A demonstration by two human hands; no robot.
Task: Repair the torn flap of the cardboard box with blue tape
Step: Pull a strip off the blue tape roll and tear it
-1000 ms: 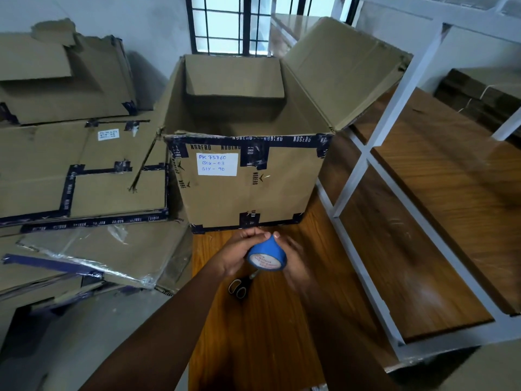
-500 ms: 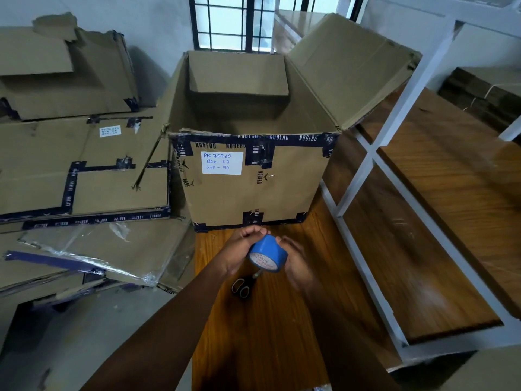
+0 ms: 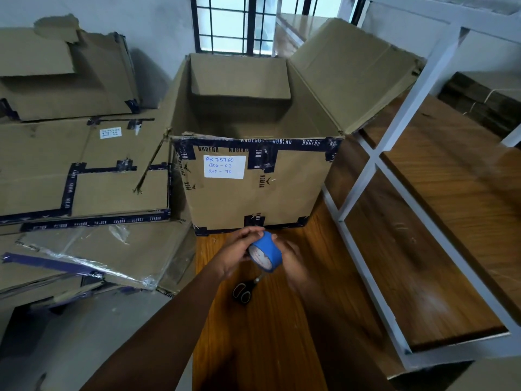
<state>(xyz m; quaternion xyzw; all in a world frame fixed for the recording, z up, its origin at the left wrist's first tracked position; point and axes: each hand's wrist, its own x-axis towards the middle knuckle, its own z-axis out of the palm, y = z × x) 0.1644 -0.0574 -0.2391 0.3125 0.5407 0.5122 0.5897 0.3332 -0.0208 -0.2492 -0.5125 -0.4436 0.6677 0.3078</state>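
Observation:
A large open cardboard box (image 3: 253, 193) with dark printed tape and a white handwritten label stands on the wooden table (image 3: 270, 328) in front of me. Its right flap (image 3: 349, 71) sticks up and out; its left flap (image 3: 158, 162) hangs down with a frayed, torn edge. Just in front of the box I hold a roll of blue tape (image 3: 266, 251). My left hand (image 3: 236, 252) grips the roll from the left. My right hand (image 3: 293, 258), blurred, touches its right side. Black-handled scissors (image 3: 244, 292) lie on the table below the roll.
Flattened cardboard boxes (image 3: 79, 170) are stacked at the left, some with plastic wrap. A white metal rack (image 3: 375, 170) with wooden shelves stands close on the right. A barred window (image 3: 239, 24) is behind the box.
Both hands and the tape roll have stayed in front of the box; the roll has tilted a little. The view has shifted slightly.

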